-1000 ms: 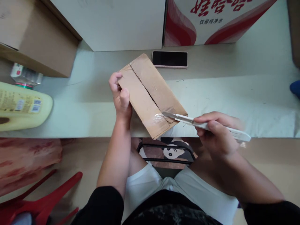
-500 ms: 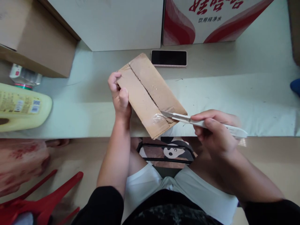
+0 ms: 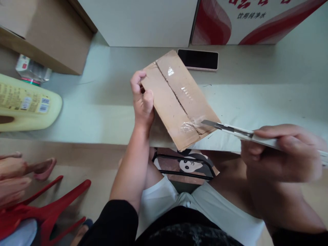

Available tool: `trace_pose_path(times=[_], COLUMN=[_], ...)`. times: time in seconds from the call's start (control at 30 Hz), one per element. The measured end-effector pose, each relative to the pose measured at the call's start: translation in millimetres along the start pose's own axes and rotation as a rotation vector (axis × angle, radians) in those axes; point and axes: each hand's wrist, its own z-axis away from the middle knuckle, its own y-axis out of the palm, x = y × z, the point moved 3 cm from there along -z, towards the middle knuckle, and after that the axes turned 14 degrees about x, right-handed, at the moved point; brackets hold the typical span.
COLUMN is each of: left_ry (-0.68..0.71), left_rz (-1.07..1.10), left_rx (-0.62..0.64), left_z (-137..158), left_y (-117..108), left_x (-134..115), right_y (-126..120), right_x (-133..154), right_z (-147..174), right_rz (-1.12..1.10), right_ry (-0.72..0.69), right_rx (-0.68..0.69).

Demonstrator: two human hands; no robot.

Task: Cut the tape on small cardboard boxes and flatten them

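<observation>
My left hand (image 3: 144,100) grips the left edge of a small cardboard box (image 3: 166,97), thumb on top, and holds it tilted above the table's front edge. A dark seam runs lengthwise along the box, with clear tape (image 3: 187,127) wrinkled near its lower end. In my right hand (image 3: 284,153), fingers wrapped round the handle, is a white utility knife (image 3: 237,131) with its blade out. The blade tip lies over the box's lower right part; whether it touches the cardboard I cannot tell.
Behind the box, a phone (image 3: 198,59) lies on the pale tablecloth (image 3: 107,85). White and red cartons (image 3: 212,25) line the back. At left are a brown carton (image 3: 61,41), a clear bottle (image 3: 33,70) and a yellow bottle (image 3: 30,104). A red stool (image 3: 51,212) stands below left.
The knife has drawn back rightward from the seam, and my right hand has moved right and nearer the camera. The view has shifted; my left hand keeps its hold on the box.
</observation>
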Motion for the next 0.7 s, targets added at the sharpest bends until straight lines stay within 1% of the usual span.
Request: trace_pose_path(times=[0.07,0.13,0.23,0.37,0.43,0.57,0.7], left_ry=[-0.013,-0.022,-0.027,-0.027,-0.019,-0.018,-0.014], left_rz=[-0.008,-0.009,-0.003,0.004,0.007,-0.007,0.001], left_rx=[-0.004,0.002,0.01,0.012,0.011,0.007,0.003], left_z=[0,0,0,0,0,0,-1], left_y=[0,0,1,1,1,0,2], left_x=[1,2,0,-2,-3,-5,-7], right_y=[2,5,6,7,8,10,13], right_x=[0,-1,-2,-1,0,1,2], right_z=[-1,-1,0,-2,-3,-2,1], right_rz=[-0.095,-0.12,-0.085,-0.112,-0.117,-0.057,0.0], right_ry=[-0.047,-0.035,0.0,-0.015,-0.006,0.054,0.051], right_rx=[-0.026,0.009,0.041,0.094,0.095,0.084,0.114])
